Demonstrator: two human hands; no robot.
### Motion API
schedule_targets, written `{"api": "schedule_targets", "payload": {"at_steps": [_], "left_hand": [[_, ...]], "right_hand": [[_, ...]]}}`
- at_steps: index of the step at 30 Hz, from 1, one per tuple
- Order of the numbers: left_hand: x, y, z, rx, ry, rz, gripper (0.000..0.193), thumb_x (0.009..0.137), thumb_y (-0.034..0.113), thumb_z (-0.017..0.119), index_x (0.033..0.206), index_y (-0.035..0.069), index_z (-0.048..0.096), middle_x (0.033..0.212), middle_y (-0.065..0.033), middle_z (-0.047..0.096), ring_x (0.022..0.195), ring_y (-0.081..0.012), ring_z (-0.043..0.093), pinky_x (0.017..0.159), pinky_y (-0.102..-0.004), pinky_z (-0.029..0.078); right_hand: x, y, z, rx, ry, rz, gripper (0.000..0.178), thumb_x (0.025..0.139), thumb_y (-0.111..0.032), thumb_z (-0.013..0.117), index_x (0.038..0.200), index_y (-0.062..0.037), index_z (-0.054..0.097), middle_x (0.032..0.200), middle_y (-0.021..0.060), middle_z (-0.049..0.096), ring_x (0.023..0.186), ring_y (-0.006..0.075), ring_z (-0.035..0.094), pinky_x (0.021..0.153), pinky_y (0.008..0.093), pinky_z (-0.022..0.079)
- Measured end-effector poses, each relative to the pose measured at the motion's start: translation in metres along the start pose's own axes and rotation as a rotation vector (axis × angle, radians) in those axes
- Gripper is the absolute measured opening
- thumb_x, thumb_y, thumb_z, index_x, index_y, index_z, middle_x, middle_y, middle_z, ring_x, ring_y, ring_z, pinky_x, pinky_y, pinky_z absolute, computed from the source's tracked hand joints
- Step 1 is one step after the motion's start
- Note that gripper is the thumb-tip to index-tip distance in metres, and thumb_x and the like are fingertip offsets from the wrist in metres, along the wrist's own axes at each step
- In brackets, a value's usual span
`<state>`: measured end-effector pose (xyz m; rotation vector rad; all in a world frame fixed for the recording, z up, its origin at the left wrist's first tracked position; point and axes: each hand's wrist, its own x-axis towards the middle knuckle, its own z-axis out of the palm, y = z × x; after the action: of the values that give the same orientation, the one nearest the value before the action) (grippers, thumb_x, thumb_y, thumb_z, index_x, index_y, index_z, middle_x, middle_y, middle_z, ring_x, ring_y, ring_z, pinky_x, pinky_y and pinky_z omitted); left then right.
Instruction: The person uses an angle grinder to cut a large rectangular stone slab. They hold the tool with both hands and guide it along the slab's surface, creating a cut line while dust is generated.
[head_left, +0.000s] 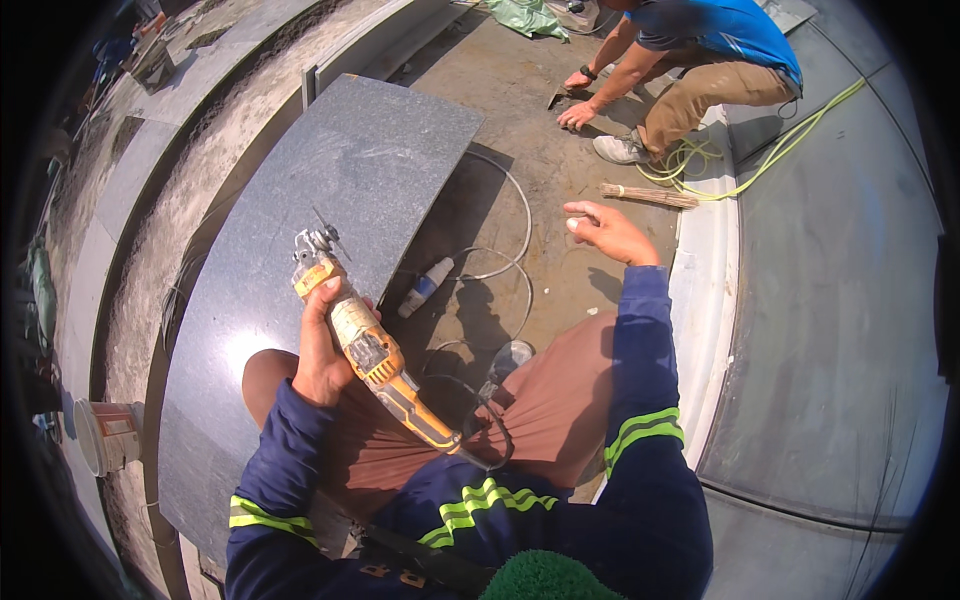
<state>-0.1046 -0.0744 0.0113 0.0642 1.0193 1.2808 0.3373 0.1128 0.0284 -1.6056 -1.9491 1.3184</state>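
My left hand (pixel 325 345) is wrapped round the front body of a yellow and grey angle grinder (pixel 375 350). The grinder's head and thin disc (pixel 325 232) point away from me, over a big grey stone slab (pixel 330 165). Its cord runs off from the rear of the handle near my lap. My right hand (pixel 612 232) is raised to the right, holding nothing I can see; the fingers are partly curled and apart, with the index finger stretched to the left. The ground lies below that hand.
A co-worker (pixel 700 60) crouches at the far right, both hands near the ground. A bundle of thin sticks (pixel 648 195), a yellow-green hose (pixel 780 150) and a white and blue bottle (pixel 426 287) lie about. A bucket (pixel 108 437) stands left; a pale cable (pixel 525 215) loops across the ground.
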Motion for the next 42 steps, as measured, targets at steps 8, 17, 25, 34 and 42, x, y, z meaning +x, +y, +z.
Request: {"api": "schedule_targets", "payload": {"at_steps": [8,17,25,34,42], "left_hand": [[0.0009,0.0012,-0.0021,-0.054,-0.010,-0.013,0.044,0.091,0.040,0.074,0.118,0.011,0.057,0.090,-0.0146,0.069,0.075,-0.0294,0.072,0.067,-0.0471,0.064],[0.0005,0.0002,-0.0006,-0.027,-0.005,-0.017,0.044,0.090,0.041,0.075,0.116,0.010,0.058,0.091,-0.0148,0.070,0.075,-0.0292,0.072,0.068,-0.0472,0.064],[0.0017,-0.0003,-0.0038,-0.023,-0.015,0.004,0.045,0.090,0.042,0.076,0.116,0.010,0.058,0.091,-0.0150,0.070,0.076,-0.0290,0.073,0.068,-0.0472,0.064],[0.0004,-0.0008,-0.0023,-0.023,-0.006,0.008,0.044,0.089,0.041,0.076,0.116,0.010,0.059,0.091,-0.0148,0.070,0.076,-0.0291,0.073,0.068,-0.0471,0.064],[-0.0025,0.0016,0.0007,-0.023,-0.002,-0.001,0.042,0.090,0.041,0.075,0.114,0.010,0.059,0.090,-0.0144,0.069,0.076,-0.0291,0.072,0.067,-0.0474,0.063]], "right_hand": [[-0.0027,-0.0073,0.0001,-0.029,-0.018,0.012,0.052,0.104,-0.030,0.067,0.149,-0.0059,0.058,0.114,0.0073,0.071,0.098,0.0148,0.067,0.095,0.0331,0.052],[-0.0003,-0.0050,-0.0007,-0.031,-0.016,0.006,0.052,0.104,-0.029,0.067,0.149,-0.0060,0.058,0.111,0.0063,0.071,0.097,0.0138,0.065,0.094,0.0326,0.052],[-0.0008,-0.0017,-0.0012,-0.036,-0.015,-0.007,0.052,0.104,-0.030,0.068,0.149,-0.0061,0.058,0.109,0.0053,0.071,0.096,0.0132,0.065,0.093,0.0324,0.052],[-0.0030,-0.0069,-0.0002,-0.027,-0.020,0.004,0.051,0.104,-0.029,0.068,0.149,-0.0067,0.058,0.107,0.0043,0.071,0.096,0.0127,0.064,0.094,0.0322,0.052],[-0.0029,-0.0052,0.0027,-0.005,0.007,-0.018,0.053,0.102,-0.030,0.070,0.148,-0.0055,0.059,0.099,0.0026,0.069,0.092,0.0136,0.063,0.091,0.0330,0.052]]}}
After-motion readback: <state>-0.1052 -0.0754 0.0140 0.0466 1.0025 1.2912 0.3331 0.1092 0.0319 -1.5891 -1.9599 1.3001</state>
